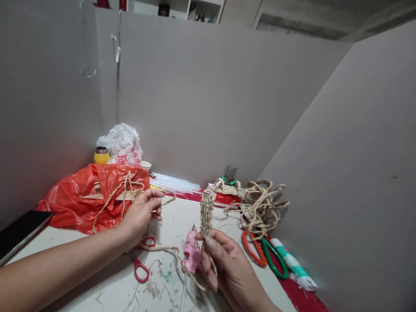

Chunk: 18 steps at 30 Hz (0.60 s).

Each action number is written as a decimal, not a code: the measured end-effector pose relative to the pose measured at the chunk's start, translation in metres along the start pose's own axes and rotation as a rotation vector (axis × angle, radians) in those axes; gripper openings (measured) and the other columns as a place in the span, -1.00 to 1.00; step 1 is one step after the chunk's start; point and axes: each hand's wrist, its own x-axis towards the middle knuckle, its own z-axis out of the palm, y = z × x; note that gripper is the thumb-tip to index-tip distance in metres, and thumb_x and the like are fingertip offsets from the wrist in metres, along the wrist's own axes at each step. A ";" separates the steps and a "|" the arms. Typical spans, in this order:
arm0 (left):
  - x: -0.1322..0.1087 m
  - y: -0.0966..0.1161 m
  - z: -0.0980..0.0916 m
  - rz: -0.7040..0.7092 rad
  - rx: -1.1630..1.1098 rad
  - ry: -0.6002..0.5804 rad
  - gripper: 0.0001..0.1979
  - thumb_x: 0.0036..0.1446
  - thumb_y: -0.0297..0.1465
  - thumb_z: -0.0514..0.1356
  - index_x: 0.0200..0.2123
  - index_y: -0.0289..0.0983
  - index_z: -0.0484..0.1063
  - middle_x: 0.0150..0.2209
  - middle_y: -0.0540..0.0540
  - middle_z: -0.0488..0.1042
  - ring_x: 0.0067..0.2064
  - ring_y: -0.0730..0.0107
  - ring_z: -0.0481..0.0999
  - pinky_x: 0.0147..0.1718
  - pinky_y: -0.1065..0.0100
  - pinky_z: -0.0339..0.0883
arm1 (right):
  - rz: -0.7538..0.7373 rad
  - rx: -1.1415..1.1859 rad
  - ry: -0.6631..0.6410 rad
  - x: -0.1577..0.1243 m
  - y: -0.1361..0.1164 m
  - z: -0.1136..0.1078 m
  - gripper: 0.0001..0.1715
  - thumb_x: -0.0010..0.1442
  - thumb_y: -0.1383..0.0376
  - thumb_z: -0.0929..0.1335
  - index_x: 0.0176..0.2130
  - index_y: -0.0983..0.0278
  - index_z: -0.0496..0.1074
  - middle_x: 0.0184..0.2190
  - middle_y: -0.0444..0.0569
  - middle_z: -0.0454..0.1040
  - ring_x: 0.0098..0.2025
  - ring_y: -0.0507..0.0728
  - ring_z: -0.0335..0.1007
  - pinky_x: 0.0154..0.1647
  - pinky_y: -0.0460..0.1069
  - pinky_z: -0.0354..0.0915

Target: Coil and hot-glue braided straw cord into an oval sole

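My right hand (224, 264) pinches the lower end of a small flat strip of braided rope folded into tight rows (206, 213), held upright. From this piece a tail of braided rope (165, 248) runs left across the table towards my other wrist. My left hand (144, 212) has its fingers curled around the rope, and loops of it show on both sides; the grip itself is partly hidden. Just behind my right fingers lies a pink glue gun (191, 251) with a clear glue stick (184, 290) in its back. Red-handled scissors (141, 271) lie below my left hand.
A red plastic bag (74, 195) and phone (22, 232) lie left, a yellow jar (102, 156) and white bag (121, 143) behind. Clear glue sticks (175, 182) lie at the back. Right are a rope bundle (261, 208), orange (253, 249) and green handles (274, 260), and a roll (294, 264).
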 end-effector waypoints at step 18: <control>-0.007 0.007 0.004 -0.111 -0.050 -0.187 -0.63 0.07 -0.15 0.25 -0.58 -0.28 0.28 -0.74 0.20 0.08 -0.72 0.68 -0.02 -0.72 0.56 0.02 | -0.845 -1.109 0.022 -0.019 -0.029 -0.007 -0.69 0.25 0.40 0.36 -0.03 0.12 0.44 -0.48 -0.09 0.55 -0.57 0.09 0.46 -0.51 -0.05 0.36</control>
